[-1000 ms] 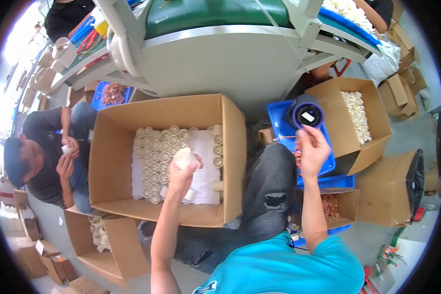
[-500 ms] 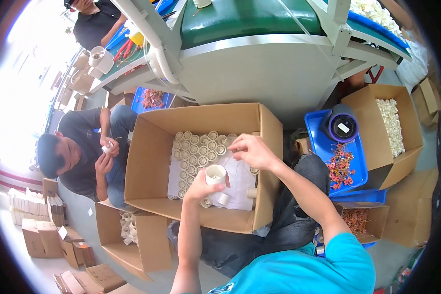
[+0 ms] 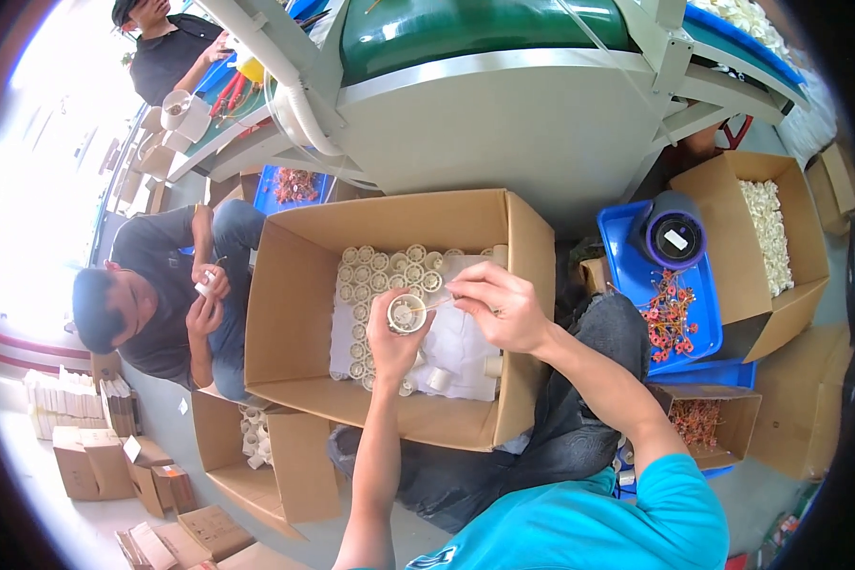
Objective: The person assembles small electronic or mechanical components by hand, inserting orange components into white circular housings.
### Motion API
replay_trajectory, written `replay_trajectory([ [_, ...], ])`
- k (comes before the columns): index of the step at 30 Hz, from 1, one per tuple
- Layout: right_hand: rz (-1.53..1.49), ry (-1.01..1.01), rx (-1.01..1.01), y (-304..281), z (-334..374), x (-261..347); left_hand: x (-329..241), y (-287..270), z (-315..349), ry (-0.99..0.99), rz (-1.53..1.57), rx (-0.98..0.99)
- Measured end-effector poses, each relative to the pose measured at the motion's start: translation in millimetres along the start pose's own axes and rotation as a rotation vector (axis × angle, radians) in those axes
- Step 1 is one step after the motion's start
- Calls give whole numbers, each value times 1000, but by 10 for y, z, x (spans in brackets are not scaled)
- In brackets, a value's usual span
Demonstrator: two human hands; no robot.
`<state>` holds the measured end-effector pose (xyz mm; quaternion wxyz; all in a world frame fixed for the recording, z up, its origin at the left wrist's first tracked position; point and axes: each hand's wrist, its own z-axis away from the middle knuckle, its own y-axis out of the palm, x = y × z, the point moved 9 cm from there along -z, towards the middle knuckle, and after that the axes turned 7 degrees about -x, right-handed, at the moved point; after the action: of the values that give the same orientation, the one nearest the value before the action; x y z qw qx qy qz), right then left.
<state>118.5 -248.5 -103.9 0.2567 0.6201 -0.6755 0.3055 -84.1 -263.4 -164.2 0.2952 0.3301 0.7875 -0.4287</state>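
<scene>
My left hand (image 3: 392,340) is wrapped round a white round plastic cup-shaped part (image 3: 408,314), its open end facing up. Inside the cup some small inner part shows, too small to make out. Thin wires (image 3: 437,305) run from the cup to my right hand (image 3: 500,306), whose fingers are pinched on them. Both hands are over a large open cardboard box (image 3: 294,328). In it, rows of similar white round parts (image 3: 362,275) stand on a white sheet (image 3: 465,347). A loose white part (image 3: 439,378) lies on its side near my left wrist.
At the right a blue tray (image 3: 620,228) holds a dark round device (image 3: 672,235) and red parts with wires (image 3: 670,315). Cardboard boxes (image 3: 731,256) stand beyond it. A co-worker (image 3: 152,294) sits at the left, handling a white part. A green-belted machine (image 3: 484,38) stands ahead.
My left hand has moved up with the cup, which is now tipped so its inside shows. My right hand has come slightly nearer, with the wires running to the cup.
</scene>
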Motion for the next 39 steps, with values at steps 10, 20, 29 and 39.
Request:
replay_trajectory([
  [10, 4, -4, 54, 185, 115, -39, 3, 17, 45, -5, 34, 8],
  [20, 117, 30, 203, 413, 209, -81, -310, 258, 127, 125, -6, 128],
  [29, 53, 404, 350, 658, 348, -330, -238, 200, 176, 147, 2, 124],
  [39, 155, 319, 391, 593, 319, -210, -166, 262, 229, 77, 119, 144],
])
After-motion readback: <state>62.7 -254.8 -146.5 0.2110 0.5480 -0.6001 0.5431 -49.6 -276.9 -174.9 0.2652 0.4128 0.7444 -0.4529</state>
